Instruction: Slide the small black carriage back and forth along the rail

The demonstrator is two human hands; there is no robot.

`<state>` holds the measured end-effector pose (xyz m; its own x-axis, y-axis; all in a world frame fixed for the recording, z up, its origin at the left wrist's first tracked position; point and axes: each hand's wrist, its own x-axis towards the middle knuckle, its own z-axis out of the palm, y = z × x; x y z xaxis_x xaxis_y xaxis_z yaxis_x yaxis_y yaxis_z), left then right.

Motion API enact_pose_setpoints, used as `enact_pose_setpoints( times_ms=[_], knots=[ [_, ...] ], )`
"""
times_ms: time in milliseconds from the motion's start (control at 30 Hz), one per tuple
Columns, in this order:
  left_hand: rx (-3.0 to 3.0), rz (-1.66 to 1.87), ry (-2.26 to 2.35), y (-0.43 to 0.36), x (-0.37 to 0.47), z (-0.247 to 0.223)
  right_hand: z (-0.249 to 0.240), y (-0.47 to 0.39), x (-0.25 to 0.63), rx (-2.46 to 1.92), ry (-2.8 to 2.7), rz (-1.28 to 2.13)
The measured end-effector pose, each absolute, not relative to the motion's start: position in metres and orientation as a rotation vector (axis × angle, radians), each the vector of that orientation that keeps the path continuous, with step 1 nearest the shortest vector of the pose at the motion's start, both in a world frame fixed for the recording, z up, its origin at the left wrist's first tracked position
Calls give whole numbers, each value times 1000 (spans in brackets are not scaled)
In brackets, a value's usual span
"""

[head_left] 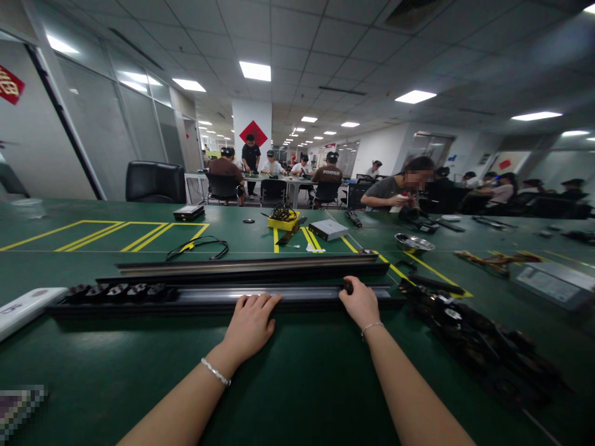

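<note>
A long black rail (199, 296) with a pale silvery channel lies across the green table in front of me. Several black blocks (139, 291) sit in a row in its left part. My left hand (248, 325) grips the near side of the rail around its middle, fingers over the channel and thumb toward me. Near the rail's right end, my right hand (361, 303) pinches a small black piece (348, 286) at the channel; most of it is hidden by the fingers. A second long black rail (251, 267) lies parallel just behind.
A dark tangle of black parts (478, 341) lies to the right, near a grey metal box (555, 284). A white case (28, 310) is at left. Farther back are a yellow box (283, 220), a silver box (328, 230), a metal bowl (414, 243) and a black cable (199, 246). People sit beyond.
</note>
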<state>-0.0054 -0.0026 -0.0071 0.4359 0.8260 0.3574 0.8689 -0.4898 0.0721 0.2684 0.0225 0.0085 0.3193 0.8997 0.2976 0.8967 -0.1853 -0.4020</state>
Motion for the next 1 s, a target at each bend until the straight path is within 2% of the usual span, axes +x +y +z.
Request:
enact_pose_setpoints(
  times_ms=[1000],
  knots=[
    [-2557,-533,-1513,-4,-5,-6,12,20,268,-2088,-1573,21]
  ],
)
